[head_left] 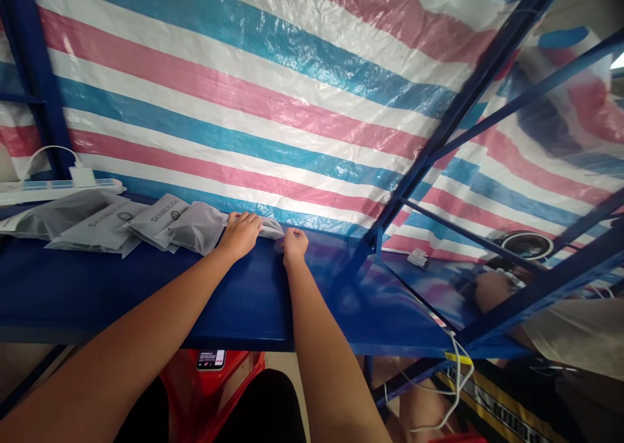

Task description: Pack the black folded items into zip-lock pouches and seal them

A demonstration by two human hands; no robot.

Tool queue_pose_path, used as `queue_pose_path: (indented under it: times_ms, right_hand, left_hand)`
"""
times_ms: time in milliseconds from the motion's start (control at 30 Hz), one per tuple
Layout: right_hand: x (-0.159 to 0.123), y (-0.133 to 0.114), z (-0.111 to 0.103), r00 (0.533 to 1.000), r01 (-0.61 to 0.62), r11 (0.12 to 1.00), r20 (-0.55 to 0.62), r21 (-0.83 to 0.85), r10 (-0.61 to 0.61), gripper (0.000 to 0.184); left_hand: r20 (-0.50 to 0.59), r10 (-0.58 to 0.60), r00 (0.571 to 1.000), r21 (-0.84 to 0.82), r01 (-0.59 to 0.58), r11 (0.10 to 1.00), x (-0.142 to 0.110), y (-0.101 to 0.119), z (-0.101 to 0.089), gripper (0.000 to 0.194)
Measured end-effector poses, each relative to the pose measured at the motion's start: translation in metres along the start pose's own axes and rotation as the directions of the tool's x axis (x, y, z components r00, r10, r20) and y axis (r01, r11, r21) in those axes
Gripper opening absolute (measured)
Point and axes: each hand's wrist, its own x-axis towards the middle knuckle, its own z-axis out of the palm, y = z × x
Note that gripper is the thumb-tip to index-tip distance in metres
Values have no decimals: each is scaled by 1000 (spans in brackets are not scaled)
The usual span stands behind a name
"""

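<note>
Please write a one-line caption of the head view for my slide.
Left hand and right hand at a grey pouch, beside similar pouches on a blue shelf.

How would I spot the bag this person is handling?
Find the blue tabletop along the striped sheeting. Follow the row of grey bags rightward to the last bag. Unlike its neighbours, it shows between the left hand and right hand.

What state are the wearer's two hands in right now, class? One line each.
Left hand: bent over the small grey bag; whether it grips cannot be told.
Right hand: closed, seemingly pinching that bag's right end.
</note>
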Motion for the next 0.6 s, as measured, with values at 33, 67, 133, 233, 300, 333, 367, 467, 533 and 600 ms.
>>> queue_pose_path:
  times_ms: [33,67,133,233,300,333,367,467,533,600]
  right_hand:
    - [2,0,-1,1000,6,1000,-29,-22,-7,11]
    - [3,0,-2,999,9,999,-40,-35,-11,10]
    - [3,1,-3,1000,9,999,13,-33,-9,8]
    - [-2,2,-1,980,35,999,194,-22,-30,8]
    - [-5,3,2,958,85,995,280,-48,-68,9]
    - [-7,4,3,949,109,992,304,-65,-84,10]
    - [-8,4,4,942,125,989,321,-76,-95,10]
    - [-9,5,5,940,142,986,324,-82,-108,14]
    - [-8,6,5,945,137,988,311,-78,-106,18]
    - [-7,7,5,951,132,988,291,-81,-103,20]
  left_hand:
    - [-3,-8,1000,1,8,1000,0,0,0,20]
    - [-7,-12,1000,-2,12,1000,0,0,0,21]
    - [-12,-17,1000,-18,17,1000,-1,1,-1,20]
    - [2,3,1000,-48,-3,999,-2,3,-3,15]
    - [24,33,999,-58,-31,998,-2,4,-4,14]
    - [32,44,999,-58,-42,997,-2,5,-4,13]
    - [39,52,998,-55,-50,997,-2,5,-4,13]
    - [49,57,997,-48,-55,997,-2,6,-4,13]
    - [49,50,998,-55,-48,997,-1,7,-5,12]
    - [44,30,999,-59,-28,998,0,8,-7,11]
